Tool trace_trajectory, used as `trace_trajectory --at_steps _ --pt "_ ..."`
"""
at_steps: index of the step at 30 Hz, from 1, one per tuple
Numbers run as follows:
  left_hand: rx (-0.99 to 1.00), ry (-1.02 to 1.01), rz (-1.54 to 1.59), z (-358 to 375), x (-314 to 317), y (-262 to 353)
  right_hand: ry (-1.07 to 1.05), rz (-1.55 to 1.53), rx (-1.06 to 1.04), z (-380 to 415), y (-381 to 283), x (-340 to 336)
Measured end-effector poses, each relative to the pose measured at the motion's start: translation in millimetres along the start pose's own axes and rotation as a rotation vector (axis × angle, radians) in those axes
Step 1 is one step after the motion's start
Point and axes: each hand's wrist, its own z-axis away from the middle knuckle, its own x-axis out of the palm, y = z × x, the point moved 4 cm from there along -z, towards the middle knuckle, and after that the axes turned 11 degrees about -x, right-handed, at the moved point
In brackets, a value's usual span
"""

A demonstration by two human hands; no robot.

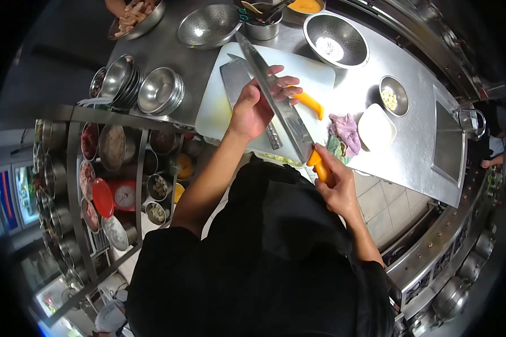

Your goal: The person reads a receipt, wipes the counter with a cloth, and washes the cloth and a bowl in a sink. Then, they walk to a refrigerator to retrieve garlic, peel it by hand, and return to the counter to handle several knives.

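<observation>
Left hand [254, 110] open, fingers loosely spread, I have it behind the mid-blade of a long knife [288, 120], contact unclear, the blade slanting from far-left tip over the cutting board [212, 109] to the orange handle [319, 167] wrapped in my nearer right hand [338, 188], by the board's near edge.

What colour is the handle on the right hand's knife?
The handle is yellow-orange, seen in the head view.
</observation>
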Motion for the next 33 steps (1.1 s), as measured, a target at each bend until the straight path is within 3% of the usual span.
trace_trajectory --at_steps 7,12,16,19,22,26,28,33 --pt "0.067 0.136 -0.047 30.7 32.8 -38.5 -0.092 -0.098 -0.084 40.1 7.2 -34.3" --pt "0.109 0.228 -0.041 56.3 51.1 -80.0 -0.165 -0.256 -0.032 79.1 28.4 -52.0" --pt "0.128 0.143 0.006 69.0 62.3 -107.6 -0.231 -0.260 -0.001 102.6 40.6 -64.4" --pt "0.130 0.277 -0.030 81.4 75.0 -122.4 -0.238 -0.250 -0.021 117.8 39.8 -71.0" --pt "0.145 0.226 0.044 89.9 73.0 -134.3 -0.248 -0.273 -0.010 128.4 39.3 -74.9" --pt "0.170 0.178 0.038 99.5 73.9 -132.9 -0.265 -0.275 -0.014 135.4 34.1 -76.5" --pt "0.213 0.370 -0.011 106.0 84.9 -118.1 -0.308 -0.238 -0.013 133.9 32.4 -73.6" --pt "0.340 0.404 -0.073 125.4 78.8 -94.6 -0.381 -0.092 -0.106 129.8 23.7 -66.4"
